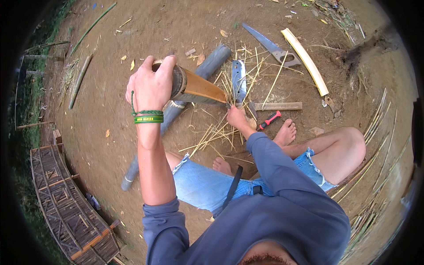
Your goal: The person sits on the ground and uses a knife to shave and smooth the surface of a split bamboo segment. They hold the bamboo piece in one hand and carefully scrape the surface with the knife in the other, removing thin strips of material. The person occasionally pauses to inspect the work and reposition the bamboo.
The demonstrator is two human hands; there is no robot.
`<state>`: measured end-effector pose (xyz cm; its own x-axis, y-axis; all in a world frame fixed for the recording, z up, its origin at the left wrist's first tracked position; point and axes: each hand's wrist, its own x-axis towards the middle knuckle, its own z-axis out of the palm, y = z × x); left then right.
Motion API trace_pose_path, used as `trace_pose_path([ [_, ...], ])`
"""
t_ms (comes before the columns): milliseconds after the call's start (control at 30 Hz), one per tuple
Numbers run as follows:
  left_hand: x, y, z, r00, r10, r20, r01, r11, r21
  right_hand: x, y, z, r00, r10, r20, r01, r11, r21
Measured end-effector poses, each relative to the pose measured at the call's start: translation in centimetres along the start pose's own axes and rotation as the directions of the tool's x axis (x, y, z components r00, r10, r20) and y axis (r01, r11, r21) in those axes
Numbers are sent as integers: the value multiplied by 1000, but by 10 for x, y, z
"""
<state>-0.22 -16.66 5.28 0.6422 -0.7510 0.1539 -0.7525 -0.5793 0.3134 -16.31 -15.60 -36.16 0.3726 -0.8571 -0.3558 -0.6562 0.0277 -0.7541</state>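
My left hand [152, 84] is closed round the raised end of a thick bamboo section [201, 86], which slants down to the right and shows a bare orange-brown strip along its side. By its lower end, my right hand [238, 117] is closed, and a small dark tip shows at its fingers. What it grips is mostly hidden. Just beyond that hand lies a wide blade with holes [239, 79] among thin bamboo slivers [212, 134]. Close on its right are a tool with a wooden handle [282, 106] and a red-and-black handle [270, 119].
A grey pole [213, 62] lies under the bamboo section. Farther off rest a handsaw [267, 43] and a split bamboo strip [305, 62]. My bare foot [285, 132] is near the tools. A slatted bamboo structure [66, 198] stands at left, and long thin strips [371, 212] lie at right.
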Motion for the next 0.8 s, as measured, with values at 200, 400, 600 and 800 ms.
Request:
trace_pose_path([
  [200,4,-27,6,997,38,-69,-58,947,-316,-39,-70,-55,977,-185,-109,192,980,54],
  [400,-11,-19,10,999,1,-44,-18,928,-373,-62,-98,-64,997,-81,-21,79,995,-67],
  [600,-19,-47,6,996,-84,-26,62,879,-473,5,-14,-18,999,25,29,-30,985,172],
  [800,-23,-70,-9,999,-6,35,21,888,-460,13,-27,-26,879,265,397,-383,888,255],
])
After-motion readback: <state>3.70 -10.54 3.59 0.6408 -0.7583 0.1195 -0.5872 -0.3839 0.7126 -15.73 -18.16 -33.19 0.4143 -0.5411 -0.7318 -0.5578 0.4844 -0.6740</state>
